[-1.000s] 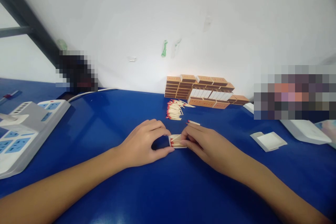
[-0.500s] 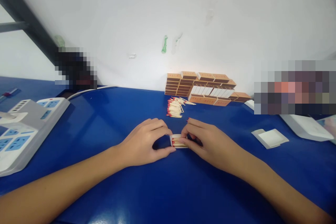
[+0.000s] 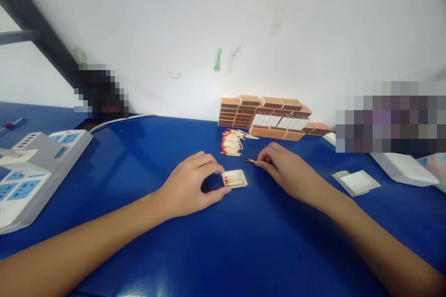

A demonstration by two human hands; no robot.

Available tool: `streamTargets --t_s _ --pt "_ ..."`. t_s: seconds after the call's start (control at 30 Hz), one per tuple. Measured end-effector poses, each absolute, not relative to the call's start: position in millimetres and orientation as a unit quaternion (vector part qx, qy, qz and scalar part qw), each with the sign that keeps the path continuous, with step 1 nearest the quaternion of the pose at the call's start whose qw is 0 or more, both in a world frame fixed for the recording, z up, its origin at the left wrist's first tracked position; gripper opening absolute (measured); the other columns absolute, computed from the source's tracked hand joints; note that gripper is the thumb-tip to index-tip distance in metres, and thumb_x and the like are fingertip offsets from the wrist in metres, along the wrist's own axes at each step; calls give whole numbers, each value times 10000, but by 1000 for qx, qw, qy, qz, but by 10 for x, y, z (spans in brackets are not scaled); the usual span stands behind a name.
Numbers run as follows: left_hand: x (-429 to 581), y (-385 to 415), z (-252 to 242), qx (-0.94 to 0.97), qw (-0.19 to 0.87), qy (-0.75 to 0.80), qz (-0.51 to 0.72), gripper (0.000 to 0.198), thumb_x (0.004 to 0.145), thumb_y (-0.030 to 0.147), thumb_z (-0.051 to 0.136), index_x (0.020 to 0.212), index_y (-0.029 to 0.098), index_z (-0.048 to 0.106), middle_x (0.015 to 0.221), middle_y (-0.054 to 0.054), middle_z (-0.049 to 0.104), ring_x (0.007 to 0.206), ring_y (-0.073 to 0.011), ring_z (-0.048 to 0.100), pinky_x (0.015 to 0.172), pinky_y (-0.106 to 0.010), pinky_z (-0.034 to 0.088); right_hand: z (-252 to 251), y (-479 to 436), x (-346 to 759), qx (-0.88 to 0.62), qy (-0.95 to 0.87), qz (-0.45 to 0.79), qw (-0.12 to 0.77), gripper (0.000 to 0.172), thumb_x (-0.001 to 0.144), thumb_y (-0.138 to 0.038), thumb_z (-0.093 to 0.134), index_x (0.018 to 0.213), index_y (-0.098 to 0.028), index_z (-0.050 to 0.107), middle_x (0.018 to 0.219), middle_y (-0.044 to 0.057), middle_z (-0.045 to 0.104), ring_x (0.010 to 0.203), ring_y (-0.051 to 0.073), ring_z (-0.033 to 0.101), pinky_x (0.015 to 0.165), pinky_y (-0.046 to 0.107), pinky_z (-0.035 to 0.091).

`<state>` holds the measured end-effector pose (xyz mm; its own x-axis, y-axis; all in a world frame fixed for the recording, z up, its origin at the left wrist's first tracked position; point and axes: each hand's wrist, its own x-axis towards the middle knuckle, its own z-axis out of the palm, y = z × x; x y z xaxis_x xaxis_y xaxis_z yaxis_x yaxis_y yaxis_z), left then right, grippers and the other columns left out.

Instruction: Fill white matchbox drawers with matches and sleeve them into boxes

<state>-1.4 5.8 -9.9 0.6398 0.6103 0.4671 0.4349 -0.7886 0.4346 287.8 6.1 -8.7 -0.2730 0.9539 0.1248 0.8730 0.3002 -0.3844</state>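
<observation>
A small white matchbox tray (image 3: 245,185) with matches (image 3: 234,180) in it lies on the blue table. My left hand (image 3: 195,186) holds this tray at its left end, thumb and fingers at opposite corners. To the right, my right hand (image 3: 278,164) is closed in a pinch on red-tipped matches (image 3: 250,161), their heads pointing left; how many is hard to tell. Beyond the tray sits a loose pile of red-headed matches (image 3: 232,142).
Stacked matchboxes (image 3: 240,113) stand against the white wall, some showing white ends. White tray pieces (image 3: 357,182) lie at the right, near a white object (image 3: 404,169). A power strip (image 3: 52,167) with a white cable (image 3: 121,119) is on the left.
My right hand has moved from over the tray up and to the right, with matches in its fingers. The tray's contents now show. My left hand stays at the tray, which has shifted slightly.
</observation>
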Motion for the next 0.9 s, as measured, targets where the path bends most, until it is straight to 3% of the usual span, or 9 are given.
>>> streamTargets --t_s 0.33,0.53,0.67,0.77,0.9 --pt "-12 54 -107 900 153 281 297 225 943 362 745 1064 182 685 1021 -66 719 897 -210 635 845 -390 528 93 -277 2482 -485 -843 156 173 128 1061 -237 532 976 -208 624 1025 61 651 842 186 647 727 321 517" --pt "-18 40 -104 903 158 275 288 221 940 352 747 1070 182 694 1030 -64 719 909 -214 630 856 -394 522 128 -268 2503 -480 -848 139 177 123 1048 -263 555 986 -221 653 1024 54 664 809 179 634 714 317 499" --pt "-23 35 -98 904 163 269 289 242 937 360 749 1103 190 705 1036 -69 721 925 -222 639 862 -392 523 101 66 2736 -561 -786 84 244 155 1007 -343 587 1021 -221 682 811 31 661 681 185 590 646 314 444" --pt "-27 35 -104 908 166 261 282 254 944 369 742 1120 190 707 1044 -71 722 930 -223 645 867 -393 522 12 385 2838 -599 -757 69 251 270 966 -390 604 1128 -199 705 675 3 618 612 194 560 614 316 404" --pt "-32 37 -121 910 165 261 275 275 941 388 748 1120 184 707 1049 -69 722 941 -225 653 882 -403 517 -90 632 2827 -612 -756 64 223 269 970 -424 583 1008 -195 720 627 1 590 603 194 551 608 312 360"
